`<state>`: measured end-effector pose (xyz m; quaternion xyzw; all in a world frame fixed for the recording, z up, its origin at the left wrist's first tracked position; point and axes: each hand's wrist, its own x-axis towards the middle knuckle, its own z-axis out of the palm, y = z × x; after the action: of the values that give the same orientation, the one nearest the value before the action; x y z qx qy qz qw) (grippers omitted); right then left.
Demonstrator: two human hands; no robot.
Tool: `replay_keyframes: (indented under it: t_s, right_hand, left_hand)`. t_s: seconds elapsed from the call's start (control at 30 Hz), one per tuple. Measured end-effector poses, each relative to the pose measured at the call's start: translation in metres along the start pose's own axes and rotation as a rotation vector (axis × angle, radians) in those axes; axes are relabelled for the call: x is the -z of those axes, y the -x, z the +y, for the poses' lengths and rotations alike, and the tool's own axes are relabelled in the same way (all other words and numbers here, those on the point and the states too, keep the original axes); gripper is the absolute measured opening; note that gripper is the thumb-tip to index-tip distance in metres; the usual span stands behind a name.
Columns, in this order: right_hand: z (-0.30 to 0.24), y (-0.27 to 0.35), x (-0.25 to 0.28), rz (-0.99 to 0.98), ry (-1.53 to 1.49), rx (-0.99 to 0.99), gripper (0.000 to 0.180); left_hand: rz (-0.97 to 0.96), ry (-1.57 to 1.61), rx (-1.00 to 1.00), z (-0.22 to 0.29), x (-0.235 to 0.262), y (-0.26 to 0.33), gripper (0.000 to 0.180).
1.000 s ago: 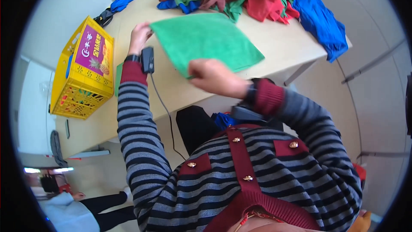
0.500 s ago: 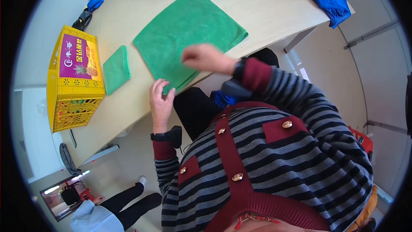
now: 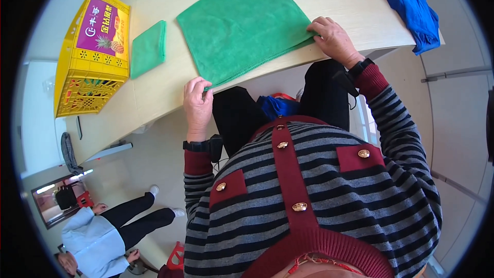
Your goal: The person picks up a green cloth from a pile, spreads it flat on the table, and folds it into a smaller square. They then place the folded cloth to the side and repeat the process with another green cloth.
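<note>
Head view: the right hand [image 3: 335,42] has moved from over the green cloth [image 3: 242,25] to pinch its right corner; the left hand [image 3: 198,105] pinches the near-left one. The cloth lies flat beyond the fingertips, near edge held.

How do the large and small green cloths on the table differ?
The large cloth spreads wider than the small cloth. The left hand and right hand hold the large cloth's near corners; neither touches the small cloth. The small cloth lies nearer the yellow crate than the large cloth. Both are green.
</note>
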<state>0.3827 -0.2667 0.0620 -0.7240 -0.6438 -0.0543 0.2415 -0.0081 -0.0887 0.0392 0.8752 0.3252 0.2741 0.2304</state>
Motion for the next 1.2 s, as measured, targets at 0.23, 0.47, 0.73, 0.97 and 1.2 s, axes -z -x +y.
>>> replay_keyframes:
  t_s: [0.23, 0.47, 0.73, 0.97, 1.2]
  right_hand:
    - [0.002, -0.007, -0.007, -0.026, 0.120, 0.050, 0.018]
    - [0.003, -0.008, -0.003, 0.001, 0.112, 0.096, 0.014]
    - [0.001, -0.003, -0.004, -0.028, 0.164, 0.107, 0.011]
    - [0.002, 0.002, 0.008, -0.006, 0.153, 0.146, 0.013]
    - [0.004, 0.009, 0.010, -0.048, 0.114, 0.139, 0.016]
  left_hand:
    - [0.101, -0.096, -0.111, 0.015, -0.006, 0.001, 0.019]
    - [0.125, -0.101, -0.053, 0.011, -0.004, -0.001, 0.017]
    - [0.116, -0.257, -0.166, 0.007, -0.004, -0.002, 0.013]
    - [0.157, -0.168, -0.155, 0.011, -0.004, 0.007, 0.011]
    - [0.078, -0.285, -0.233, 0.006, 0.002, 0.013, 0.011]
